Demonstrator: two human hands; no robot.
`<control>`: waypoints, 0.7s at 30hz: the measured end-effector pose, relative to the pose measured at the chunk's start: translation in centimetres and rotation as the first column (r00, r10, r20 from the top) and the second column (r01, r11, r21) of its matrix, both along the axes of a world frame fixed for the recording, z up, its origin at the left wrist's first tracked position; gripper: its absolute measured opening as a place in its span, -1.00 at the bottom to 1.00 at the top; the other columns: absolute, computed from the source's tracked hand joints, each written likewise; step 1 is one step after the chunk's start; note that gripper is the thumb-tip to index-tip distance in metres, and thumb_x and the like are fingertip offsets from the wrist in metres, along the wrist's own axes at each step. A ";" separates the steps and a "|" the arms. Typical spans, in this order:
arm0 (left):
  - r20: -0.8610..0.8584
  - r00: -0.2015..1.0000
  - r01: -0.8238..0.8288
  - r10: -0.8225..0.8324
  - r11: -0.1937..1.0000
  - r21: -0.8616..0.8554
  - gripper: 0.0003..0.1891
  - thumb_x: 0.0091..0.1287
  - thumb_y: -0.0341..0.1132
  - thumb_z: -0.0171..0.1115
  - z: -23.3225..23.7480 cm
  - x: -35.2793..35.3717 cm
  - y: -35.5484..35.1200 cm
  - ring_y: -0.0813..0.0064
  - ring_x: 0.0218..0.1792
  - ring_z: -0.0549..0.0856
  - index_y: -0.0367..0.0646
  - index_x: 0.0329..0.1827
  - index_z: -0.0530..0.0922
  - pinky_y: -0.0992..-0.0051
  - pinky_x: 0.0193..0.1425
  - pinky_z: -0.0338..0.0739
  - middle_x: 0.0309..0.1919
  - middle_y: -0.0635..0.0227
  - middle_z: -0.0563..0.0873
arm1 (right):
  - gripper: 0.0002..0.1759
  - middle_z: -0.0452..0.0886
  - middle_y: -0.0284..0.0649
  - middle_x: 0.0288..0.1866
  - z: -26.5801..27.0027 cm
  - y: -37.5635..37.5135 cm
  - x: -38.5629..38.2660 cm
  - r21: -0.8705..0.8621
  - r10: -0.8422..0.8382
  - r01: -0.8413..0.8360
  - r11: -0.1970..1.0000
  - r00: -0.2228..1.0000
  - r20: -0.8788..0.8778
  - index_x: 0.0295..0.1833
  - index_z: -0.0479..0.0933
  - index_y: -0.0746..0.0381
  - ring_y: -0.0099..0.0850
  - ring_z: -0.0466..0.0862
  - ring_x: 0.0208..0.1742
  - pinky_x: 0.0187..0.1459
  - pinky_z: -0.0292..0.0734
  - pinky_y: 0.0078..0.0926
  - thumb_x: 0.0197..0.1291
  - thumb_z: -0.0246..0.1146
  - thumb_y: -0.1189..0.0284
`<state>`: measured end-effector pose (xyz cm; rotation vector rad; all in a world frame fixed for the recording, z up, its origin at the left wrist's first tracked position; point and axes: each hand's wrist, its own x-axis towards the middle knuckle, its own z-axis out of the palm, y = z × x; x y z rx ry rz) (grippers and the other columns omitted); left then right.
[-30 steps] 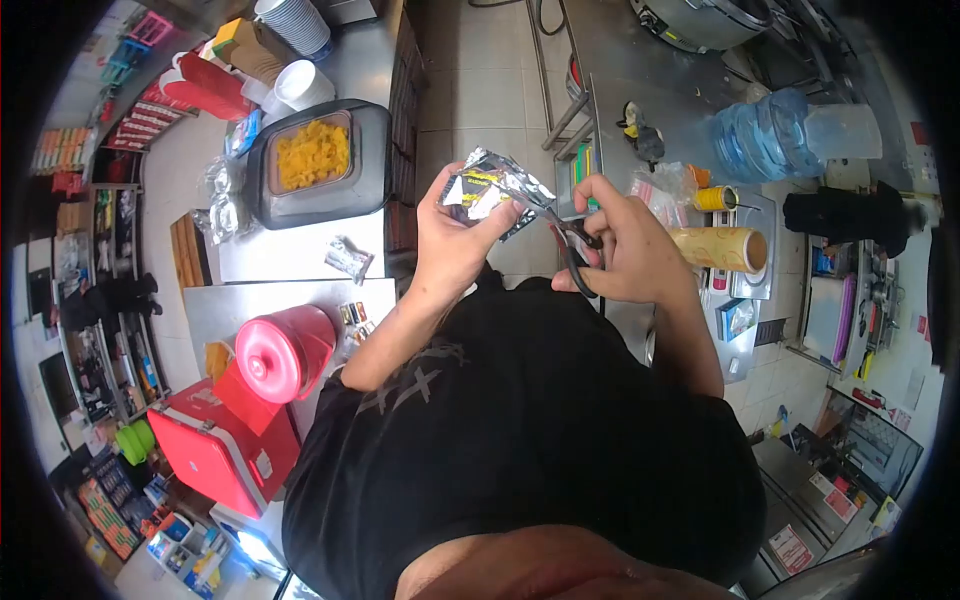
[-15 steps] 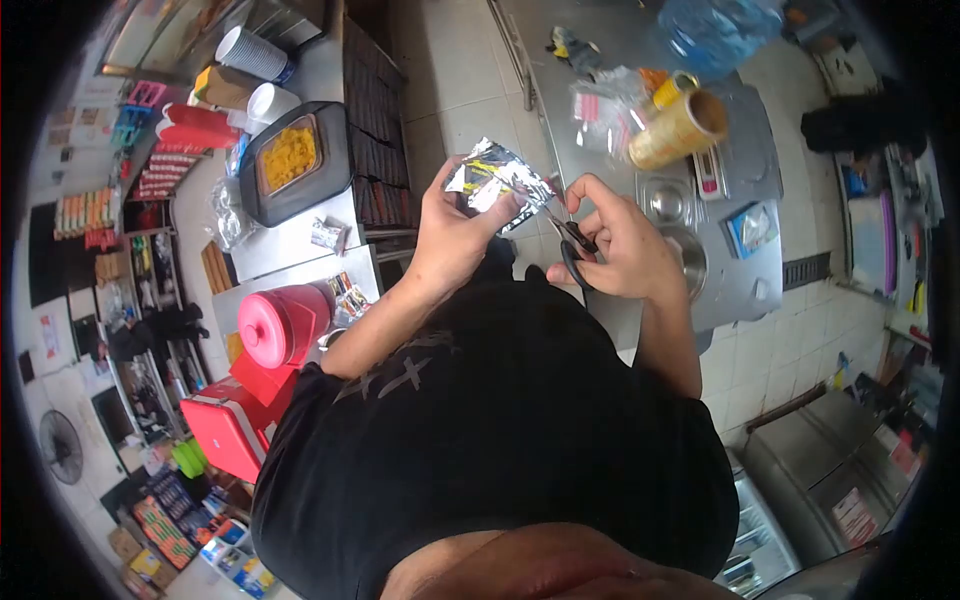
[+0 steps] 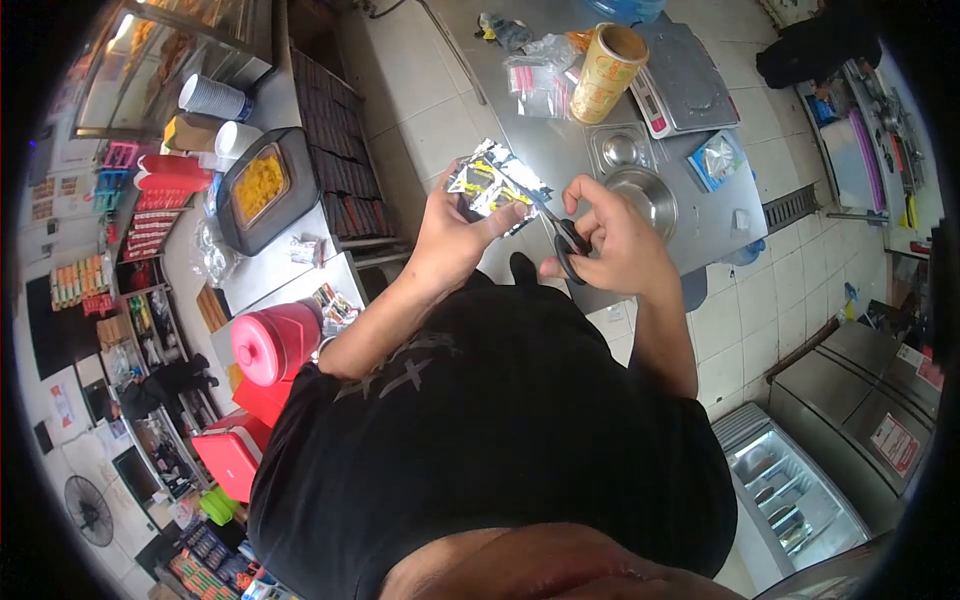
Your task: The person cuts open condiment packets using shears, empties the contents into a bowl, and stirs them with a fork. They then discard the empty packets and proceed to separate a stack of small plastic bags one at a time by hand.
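My left hand (image 3: 450,238) grips a shiny silver foil packet (image 3: 492,182) with yellow and black print, thumb on its near face. In my right hand (image 3: 625,240) is a pair of black-handled scissors (image 3: 567,248), with fingers through the loops. The blades point up and left and meet the packet's right edge. Whether the blades are fully closed there cannot be made out. Both hands are held in front of my chest, above the gap between the two counters.
On the right steel counter are a roll of plastic film (image 3: 606,80), a scale (image 3: 685,85), a metal bowl (image 3: 650,200) and a blue-and-white packet (image 3: 716,160). To the left stand a dark tray (image 3: 300,175) with yellow food and a pink jug (image 3: 275,345).
The view has shifted, so the counters appear displaced. My hands keep hold of the packet and scissors, with the blades still at the packet's right edge.
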<state>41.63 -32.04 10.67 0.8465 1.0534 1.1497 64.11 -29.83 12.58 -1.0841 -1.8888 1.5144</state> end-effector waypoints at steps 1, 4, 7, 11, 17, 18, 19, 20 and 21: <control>0.032 1.000 -0.001 0.001 1.000 -0.001 -0.53 0.26 -0.61 0.43 0.0 -0.4 -0.4 0.50 0.01 0.74 -0.34 0.19 0.42 0.47 0.18 0.64 0.00 0.23 0.73 | -0.34 0.52 -0.23 -0.72 0.4 -0.2 -0.5 0.054 0.017 -0.020 0.998 0.999 0.044 -0.14 0.27 0.21 -0.67 0.38 -0.64 -0.54 0.23 -0.58 -0.09 0.68 0.36; 0.092 0.996 -0.017 0.016 1.000 0.009 -0.52 0.26 -0.62 0.43 0.6 -2.5 -1.4 0.50 0.01 0.74 -0.35 0.20 0.42 0.46 0.16 0.66 0.01 0.23 0.74 | -0.35 0.51 -0.26 -0.73 1.2 -1.2 -2.6 -0.003 0.006 -0.006 1.000 1.000 0.015 -0.16 0.28 0.21 -0.69 0.35 -0.64 -0.55 0.19 -0.58 -0.09 0.68 0.33; 0.112 0.993 -0.033 0.031 0.999 0.016 -0.50 0.25 -0.62 0.43 1.2 -5.9 -3.0 0.50 0.02 0.75 -0.36 0.22 0.41 0.46 0.15 0.66 0.03 0.22 0.74 | -0.34 0.47 -0.31 -0.74 0.6 -2.6 -6.2 -0.096 -0.016 0.002 0.995 0.990 -0.142 -0.17 0.28 0.21 -0.70 0.32 -0.63 -0.55 0.17 -0.57 -0.09 0.69 0.30; 0.071 0.992 -0.109 0.105 0.993 0.049 -0.50 0.23 -0.59 0.47 1.0 -10.9 -6.9 0.54 -0.03 0.74 -0.34 0.21 0.46 0.49 0.11 0.66 -0.02 0.28 0.75 | -0.35 0.46 -0.35 -0.73 1.4 -3.2 -11.9 -0.023 0.154 -0.154 0.988 0.988 0.004 -0.18 0.27 0.20 -0.71 0.30 -0.61 -0.55 0.14 -0.57 -0.08 0.68 0.36; 0.206 0.931 -0.323 0.300 0.943 0.087 -0.31 0.20 -0.60 0.49 -0.3 -19.9 -14.5 0.51 0.03 0.73 -0.44 0.36 0.31 0.47 0.16 0.64 -0.01 0.27 0.73 | -0.35 0.37 -0.50 -0.69 0.5 -6.0 -22.8 -0.115 0.314 -0.316 0.942 0.949 -0.034 -0.17 0.21 0.15 -0.78 0.22 -0.60 -0.58 -0.01 -0.65 -0.03 0.66 0.43; 0.216 0.915 -0.364 0.340 0.928 0.080 -0.31 0.20 -0.60 0.49 -0.2 -21.0 -15.7 0.51 0.03 0.73 -0.44 0.36 0.31 0.47 0.16 0.64 -0.01 0.27 0.73 | -0.35 0.37 -0.50 -0.69 0.6 -6.4 -24.3 -0.123 0.354 -0.354 0.927 0.935 -0.024 -0.17 0.21 0.15 -0.78 0.22 -0.60 -0.58 -0.01 -0.65 -0.03 0.66 0.43; 0.257 0.902 -0.378 0.348 0.923 0.078 -0.36 0.20 -0.61 0.49 -0.5 -22.3 -17.0 0.52 0.01 0.73 -0.40 0.32 0.36 0.48 0.15 0.64 -0.01 0.28 0.73 | -0.34 0.38 -0.50 -0.69 0.4 -7.1 -25.9 -0.129 0.390 -0.389 0.912 0.921 -0.020 -0.17 0.20 0.15 -0.79 0.22 -0.60 -0.58 0.00 -0.65 -0.03 0.66 0.43; 0.298 0.889 -0.387 0.349 0.919 0.078 -0.40 0.19 -0.61 0.49 -0.8 -23.4 -18.3 0.54 0.00 0.73 -0.37 0.28 0.40 0.49 0.13 0.64 -0.02 0.29 0.74 | -0.34 0.38 -0.50 -0.68 0.2 -7.8 -27.4 -0.136 0.420 -0.418 0.898 0.907 -0.014 -0.18 0.20 0.14 -0.79 0.23 -0.60 -0.58 0.01 -0.66 -0.02 0.66 0.42; 0.235 0.902 -0.385 0.363 0.921 0.054 -0.40 0.19 -0.61 0.49 -0.3 -24.4 -19.8 0.57 -0.03 0.72 -0.34 0.28 0.41 0.51 0.11 0.64 -0.03 0.31 0.74 | -0.34 0.38 -0.50 -0.68 0.3 -8.9 -29.0 -0.136 0.444 -0.441 0.887 0.896 -0.008 -0.18 0.20 0.14 -0.79 0.23 -0.60 -0.58 0.01 -0.66 -0.02 0.66 0.42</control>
